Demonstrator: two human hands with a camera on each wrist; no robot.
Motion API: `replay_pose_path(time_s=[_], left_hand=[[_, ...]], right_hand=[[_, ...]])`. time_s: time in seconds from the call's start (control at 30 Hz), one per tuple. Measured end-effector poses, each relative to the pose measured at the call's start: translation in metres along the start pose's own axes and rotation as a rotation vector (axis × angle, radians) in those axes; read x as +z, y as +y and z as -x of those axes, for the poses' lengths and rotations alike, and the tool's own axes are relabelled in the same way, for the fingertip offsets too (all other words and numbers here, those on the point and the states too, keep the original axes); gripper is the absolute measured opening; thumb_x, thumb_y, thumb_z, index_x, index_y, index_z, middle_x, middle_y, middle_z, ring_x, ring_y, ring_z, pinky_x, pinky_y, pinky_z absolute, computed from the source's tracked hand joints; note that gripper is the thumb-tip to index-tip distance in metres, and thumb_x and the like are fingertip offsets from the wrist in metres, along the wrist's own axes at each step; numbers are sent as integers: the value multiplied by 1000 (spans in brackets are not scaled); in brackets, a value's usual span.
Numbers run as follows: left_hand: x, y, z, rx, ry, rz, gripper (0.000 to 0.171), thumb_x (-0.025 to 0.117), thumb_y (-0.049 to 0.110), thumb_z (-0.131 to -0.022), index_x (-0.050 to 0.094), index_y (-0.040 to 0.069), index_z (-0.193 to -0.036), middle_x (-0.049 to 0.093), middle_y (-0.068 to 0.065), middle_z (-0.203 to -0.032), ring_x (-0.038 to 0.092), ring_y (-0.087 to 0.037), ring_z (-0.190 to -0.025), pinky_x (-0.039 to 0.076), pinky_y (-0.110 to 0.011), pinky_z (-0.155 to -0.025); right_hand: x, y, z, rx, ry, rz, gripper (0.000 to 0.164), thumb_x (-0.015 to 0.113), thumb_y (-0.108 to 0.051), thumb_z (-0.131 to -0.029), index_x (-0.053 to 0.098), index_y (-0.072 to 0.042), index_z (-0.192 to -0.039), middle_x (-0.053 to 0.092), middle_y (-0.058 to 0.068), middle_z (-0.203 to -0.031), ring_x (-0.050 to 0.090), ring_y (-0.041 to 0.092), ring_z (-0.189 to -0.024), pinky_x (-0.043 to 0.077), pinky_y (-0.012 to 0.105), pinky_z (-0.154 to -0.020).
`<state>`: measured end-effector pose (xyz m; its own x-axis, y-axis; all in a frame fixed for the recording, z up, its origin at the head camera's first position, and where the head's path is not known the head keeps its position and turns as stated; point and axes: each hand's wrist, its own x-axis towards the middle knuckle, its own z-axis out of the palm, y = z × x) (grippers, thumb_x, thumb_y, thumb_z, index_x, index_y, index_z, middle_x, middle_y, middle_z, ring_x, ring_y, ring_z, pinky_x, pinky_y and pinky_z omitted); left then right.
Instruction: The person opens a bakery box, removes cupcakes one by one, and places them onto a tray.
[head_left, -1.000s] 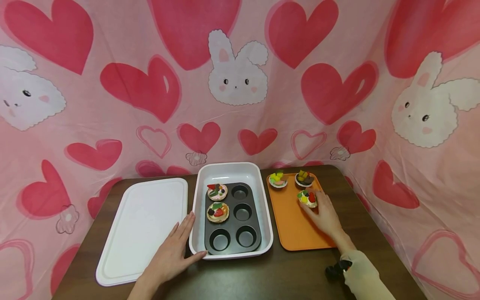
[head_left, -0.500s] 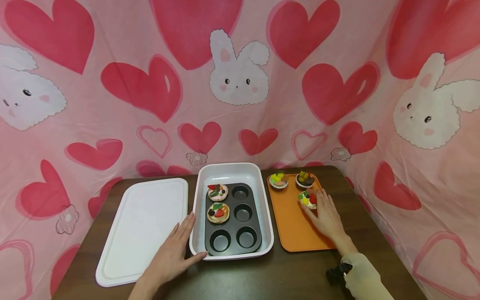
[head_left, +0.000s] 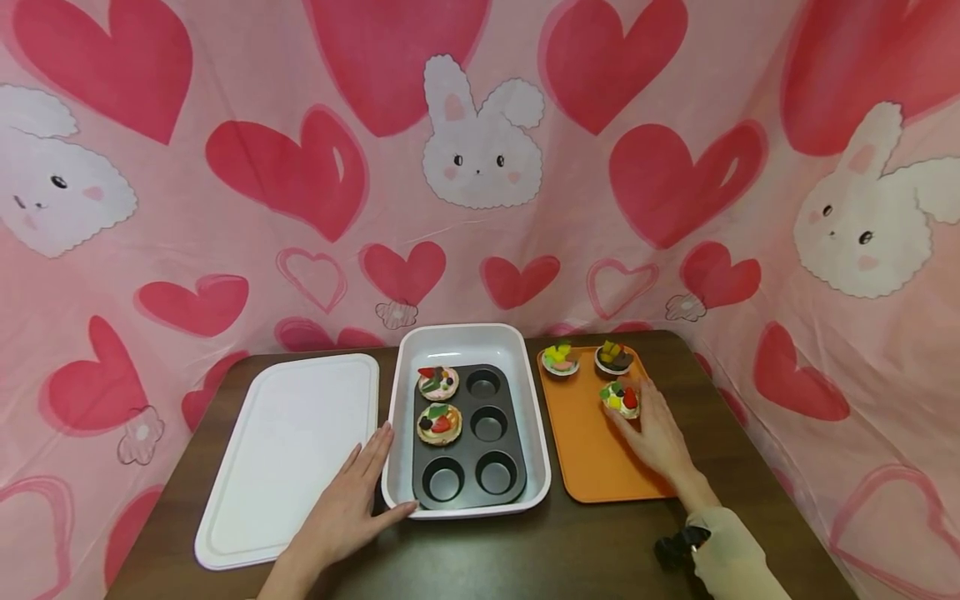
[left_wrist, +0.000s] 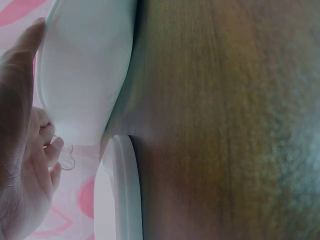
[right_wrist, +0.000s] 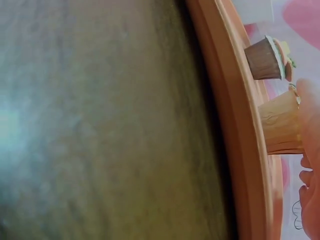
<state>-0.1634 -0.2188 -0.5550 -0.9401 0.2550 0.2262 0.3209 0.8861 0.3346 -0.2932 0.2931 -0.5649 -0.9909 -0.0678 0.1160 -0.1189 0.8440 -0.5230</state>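
My right hand (head_left: 658,437) is over the orange tray (head_left: 592,471), its thumb and fingers around a cupcake (head_left: 619,398) topped with cream, a strawberry, yellow fruit and a green leaf. In the right wrist view this cupcake (right_wrist: 281,124) has a tan tapered cup and stands upright on the tray, with the hand at its top. My left hand (head_left: 341,504) rests with straight, spread fingers along the left rim and near corner of a deep white pan (head_left: 495,343). Inside lies a dark muffin tin (head_left: 467,467); two fruit-topped tarts (head_left: 441,425) fill its far-left and middle-left cups.
Two more cupcakes, one with yellow topping (head_left: 560,360) and one darker (head_left: 612,358), stand along the orange tray's far edge. A flat white lid-like board (head_left: 300,450) lies left of the pan. Behind the wooden table (head_left: 480,558) hangs a pink heart-print cloth (head_left: 480,233).
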Motion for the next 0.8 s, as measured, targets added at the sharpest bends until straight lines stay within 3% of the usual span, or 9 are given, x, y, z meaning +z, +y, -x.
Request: replay_pose_path(time_s=[0.1, 0.2, 0.43, 0.63, 0.7, 0.8], left_hand=[[0, 0, 0, 2, -5, 6, 116, 75, 75, -89, 31, 9, -174, 37, -10, -180, 41, -31, -165, -12, -8, -131], [1, 0, 0, -4, -4, 6, 116, 75, 75, -89, 31, 10, -174, 36, -9, -180, 41, -30, -165, -5, -14, -137], [2, -1, 1, -2, -4, 9, 116, 74, 75, -90, 30, 10, -174, 36, -9, -181, 40, -29, -166, -2, -15, -138], [1, 0, 0, 2, 6, -10, 116, 76, 74, -89, 31, 11, -174, 36, -7, -181, 40, -28, -166, 27, -43, -141], [1, 0, 0, 3, 7, -6, 116, 76, 74, -89, 31, 11, -174, 36, -8, -180, 41, -28, -166, 23, -38, -142], [1, 0, 0, 4, 13, 0, 115, 76, 74, -89, 31, 10, -174, 37, -9, -180, 41, -29, -165, 5, -21, -142]], right_hand=[[-2, -2, 0, 9, 22, -33, 104, 66, -50, -108, 8, 4, -174, 13, 38, -179, 19, 62, -163, 20, 80, -132], [-3, -7, -2, -28, 67, -46, 106, 68, -47, -107, 3, 2, -175, 15, 37, -179, 21, 61, -163, 23, 80, -131], [-4, -27, -8, -168, 163, -98, 96, 72, -32, -107, 13, 4, -173, 23, 35, -177, 30, 56, -161, 28, 77, -130], [-7, -56, -11, -203, 150, -103, 95, 71, -33, -107, 14, 2, -174, 22, 34, -179, 26, 57, -164, 24, 76, -133], [-7, -66, -11, -216, 137, -89, 96, 71, -34, -106, 14, 0, -175, 22, 32, -179, 26, 58, -164, 25, 78, -132], [-4, -79, -14, -251, 123, -71, 96, 73, -34, -105, 16, -3, -176, 24, 29, -180, 27, 57, -164, 26, 81, -130]])
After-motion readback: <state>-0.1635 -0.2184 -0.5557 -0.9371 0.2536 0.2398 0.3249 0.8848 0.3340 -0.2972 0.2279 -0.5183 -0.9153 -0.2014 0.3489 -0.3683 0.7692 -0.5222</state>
